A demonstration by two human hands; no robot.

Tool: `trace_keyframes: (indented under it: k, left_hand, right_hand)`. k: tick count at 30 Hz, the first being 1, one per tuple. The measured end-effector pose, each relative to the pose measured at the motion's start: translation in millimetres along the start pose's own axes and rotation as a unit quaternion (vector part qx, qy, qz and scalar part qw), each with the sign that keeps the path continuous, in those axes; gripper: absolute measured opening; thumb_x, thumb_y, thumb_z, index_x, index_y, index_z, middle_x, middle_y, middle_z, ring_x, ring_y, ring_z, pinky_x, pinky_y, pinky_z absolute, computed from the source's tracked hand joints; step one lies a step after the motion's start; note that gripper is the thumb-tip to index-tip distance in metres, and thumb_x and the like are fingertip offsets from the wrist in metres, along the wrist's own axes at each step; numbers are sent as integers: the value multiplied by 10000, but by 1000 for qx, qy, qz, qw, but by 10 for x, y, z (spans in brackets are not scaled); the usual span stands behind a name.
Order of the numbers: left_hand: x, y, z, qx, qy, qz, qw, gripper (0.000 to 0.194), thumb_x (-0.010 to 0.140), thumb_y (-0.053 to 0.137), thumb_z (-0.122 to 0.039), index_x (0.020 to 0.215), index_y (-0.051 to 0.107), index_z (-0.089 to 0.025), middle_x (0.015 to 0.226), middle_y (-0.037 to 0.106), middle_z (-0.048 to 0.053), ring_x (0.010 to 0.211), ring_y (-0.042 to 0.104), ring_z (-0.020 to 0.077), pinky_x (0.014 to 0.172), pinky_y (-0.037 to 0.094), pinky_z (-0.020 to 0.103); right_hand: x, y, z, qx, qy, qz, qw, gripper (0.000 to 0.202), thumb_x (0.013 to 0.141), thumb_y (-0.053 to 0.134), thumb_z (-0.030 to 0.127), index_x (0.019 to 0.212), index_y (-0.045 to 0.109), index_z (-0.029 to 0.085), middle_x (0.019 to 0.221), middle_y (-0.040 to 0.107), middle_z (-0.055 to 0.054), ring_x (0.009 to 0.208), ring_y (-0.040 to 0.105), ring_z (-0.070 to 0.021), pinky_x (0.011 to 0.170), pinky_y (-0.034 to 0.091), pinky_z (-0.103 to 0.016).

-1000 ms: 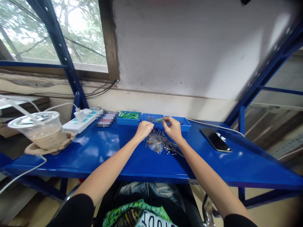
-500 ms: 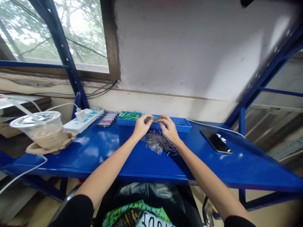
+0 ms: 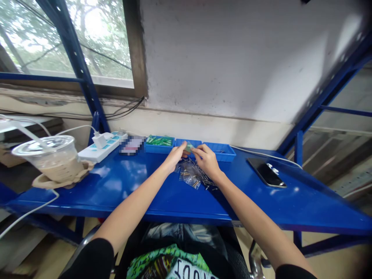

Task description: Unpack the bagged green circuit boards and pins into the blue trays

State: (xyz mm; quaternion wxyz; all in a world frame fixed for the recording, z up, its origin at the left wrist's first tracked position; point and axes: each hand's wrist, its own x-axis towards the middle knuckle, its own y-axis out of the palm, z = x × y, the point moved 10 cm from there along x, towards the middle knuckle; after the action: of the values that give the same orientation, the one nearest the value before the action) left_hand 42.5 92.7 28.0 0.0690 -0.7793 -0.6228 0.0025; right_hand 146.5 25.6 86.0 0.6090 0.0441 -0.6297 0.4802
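Between my two hands, over the blue bins, is a small clear packet with something green in it [image 3: 188, 147]. My left hand [image 3: 175, 155] has its fingers closed on the packet's left side. The fingers of my right hand [image 3: 205, 156] pinch its right edge. Just below lie small clear bags with brass-coloured pieces [image 3: 190, 175] and a pile of long metal screws [image 3: 205, 179], partly hidden by my right hand. Behind stand a blue bin of green packets [image 3: 159, 142], a middle blue bin [image 3: 195, 142] and a right blue bin [image 3: 229, 152] with a few thin metal pieces.
On the blue table [image 3: 128, 197], a lidded drink cup [image 3: 59, 164] in a cardboard holder and a white power strip [image 3: 100, 152] stand at the left. A dark phone [image 3: 266, 174] with white earbuds lies at the right. A blurred-out object [image 3: 132, 145] sits beside the strip.
The packet has turned from lying flat to more upright between my hands. My left hand's fingers have shifted round it, and my right fingers have drawn closer together.
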Motion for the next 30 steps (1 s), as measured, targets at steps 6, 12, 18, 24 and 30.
trace_keyframes:
  k: [6,12,18,24,30]
  left_hand:
    - [42,-638,-553,147,198,-150,957,246,816,522,-298,979,594,-129,902,670,88,804,608,179,713,443,280]
    - [363,-1091,-714,652,95,9,752,275,779,517,-192,1042,590,-162,957,659,117,884,606,246,741,440,317]
    - [435,-952,-780,763,118,20,635,383,767,471,-120,1122,578,-212,1140,608,113,1048,541,254,800,434,317]
    - [538,-768,-252,751,42,110,650,392,772,519,-140,1139,603,-250,1162,616,113,1006,569,245,820,434,323]
    - [598,-732,-95,748,-4,123,652,334,724,550,-157,1034,662,-212,1050,659,138,902,601,246,795,454,341]
  right_hand:
    - [16,-46,107,-15,-25,-11,1000,289,812,423,93,999,613,204,922,547,-81,849,529,-189,770,450,-324]
    - [3,-276,-111,-17,68,-67,995,323,684,359,21,889,543,189,862,501,-65,756,480,-186,717,407,-330]
    - [17,-212,-76,26,73,-51,996,320,622,344,5,831,507,186,869,453,-71,825,462,-196,760,398,-335]
    - [7,71,-176,58,86,65,992,440,621,351,-3,980,539,169,921,500,-73,873,495,-189,808,411,-313]
    - [-98,353,-322,33,98,206,973,290,767,429,90,969,622,165,770,580,-37,759,517,-166,725,393,-285]
